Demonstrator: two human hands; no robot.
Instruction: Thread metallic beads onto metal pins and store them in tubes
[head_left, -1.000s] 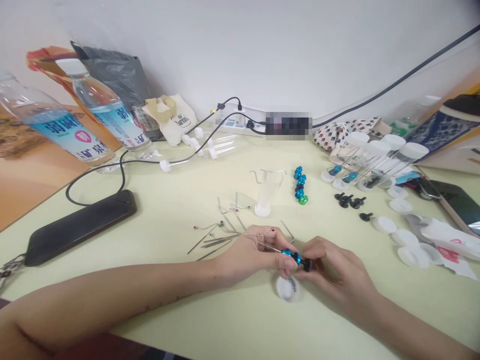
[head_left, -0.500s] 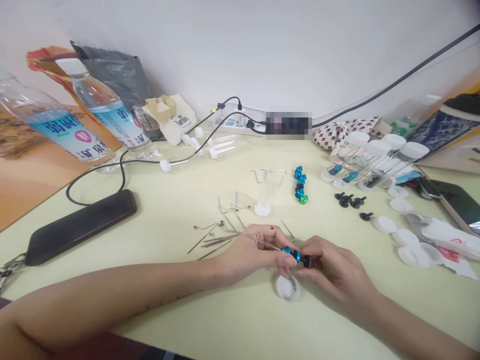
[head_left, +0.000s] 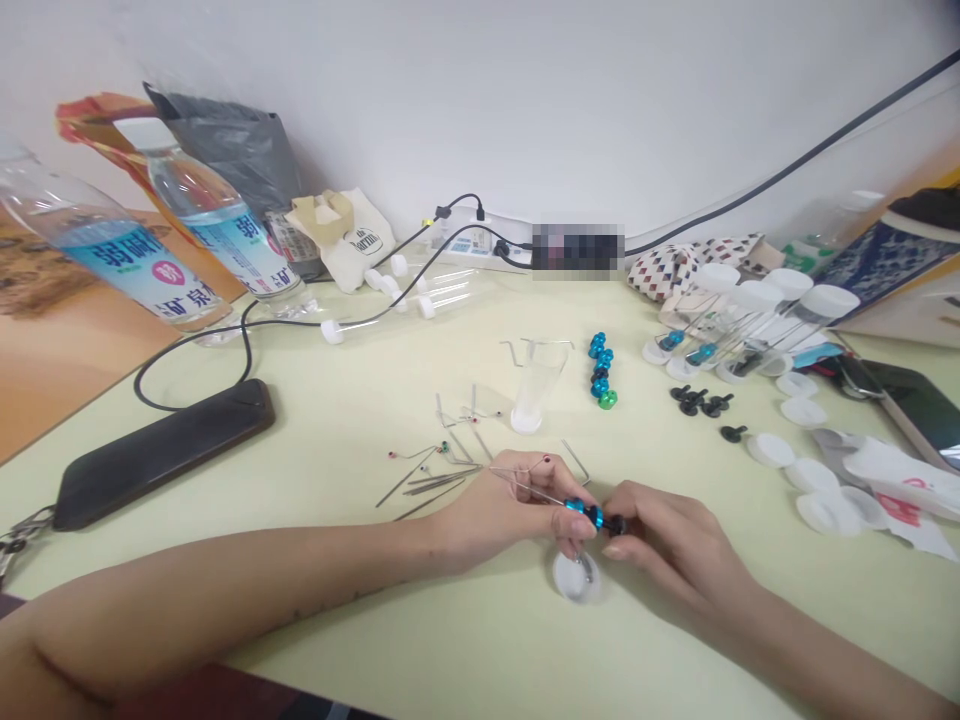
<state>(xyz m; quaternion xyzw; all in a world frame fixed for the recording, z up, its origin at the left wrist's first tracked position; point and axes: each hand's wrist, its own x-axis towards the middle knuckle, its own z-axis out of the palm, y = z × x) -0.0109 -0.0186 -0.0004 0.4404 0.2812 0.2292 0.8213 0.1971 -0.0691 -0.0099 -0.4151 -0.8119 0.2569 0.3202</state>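
My left hand [head_left: 517, 510] is closed, thumb and fingers pinching a small blue-and-black ridged metal cylinder [head_left: 583, 511]. Thin metal rods [head_left: 546, 492] run from its left end across the fingers, one with a small dark-red tip. At the cylinder's other end, my right hand [head_left: 675, 530] pinches a black round-headed thumbscrew [head_left: 616, 525]; its fingertips partly hide it. How deep the screw sits cannot be made out. Just below the left fingers lies a white round cap [head_left: 576, 578] with small shiny metal pieces in it.
Several bent metal rods [head_left: 435, 485] lie left of my hands. Behind stand a clear tube [head_left: 541, 375] and a row of blue, black and green metal pieces [head_left: 600, 370]. Black thumbscrews [head_left: 694, 400], white caps [head_left: 771, 450] and filled tubes [head_left: 757, 320] are rightward; a power bank [head_left: 165, 450] lies left.
My right fingers have shifted slightly around the black thumbscrew, whose head now looks more covered and turned. The left hand keeps its hold on the cylinder, almost still.
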